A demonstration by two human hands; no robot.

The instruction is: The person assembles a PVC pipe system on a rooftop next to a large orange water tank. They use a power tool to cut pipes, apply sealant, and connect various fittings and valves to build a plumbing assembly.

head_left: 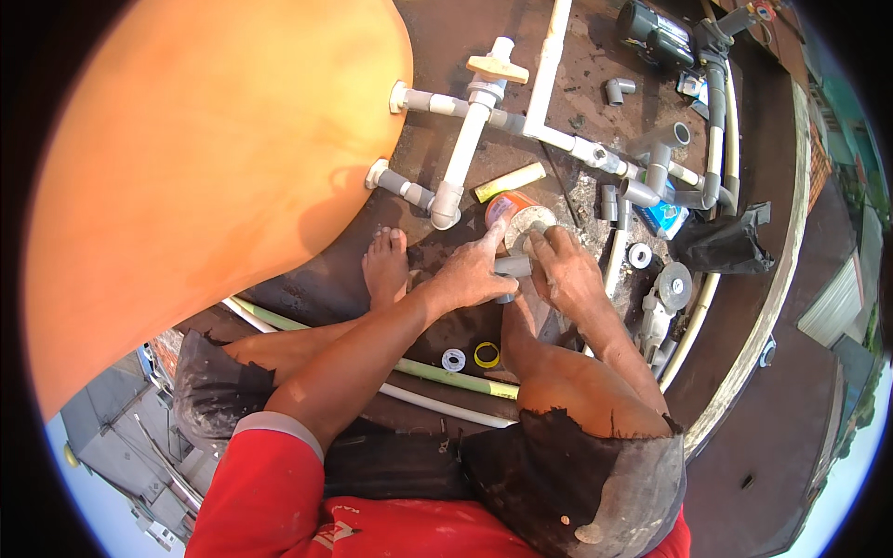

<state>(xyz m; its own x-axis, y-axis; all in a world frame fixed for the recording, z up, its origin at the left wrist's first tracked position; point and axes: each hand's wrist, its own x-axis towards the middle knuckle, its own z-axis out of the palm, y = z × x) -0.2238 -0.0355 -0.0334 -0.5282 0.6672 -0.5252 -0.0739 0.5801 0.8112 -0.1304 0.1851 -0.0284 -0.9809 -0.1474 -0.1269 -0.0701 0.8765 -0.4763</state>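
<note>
My left hand is closed around a grey plastic pipe fitting, its open end pointing right. Close beside it, the fingers of my right hand are bent together at the near edge of an orange can with a pale, crusted top. What those fingers pinch, if anything, is hidden. The can stands just beyond both hands, between my feet. Past it lies a short yellow tube. Rolls of white thread tape lie nearby, one on the right and another beside a yellow ring.
A large orange tank fills the left, with white and grey pipework and a valve joined to it. On the right are an angle grinder, a black bag, grey fittings and a pump. Long pipes cross before me.
</note>
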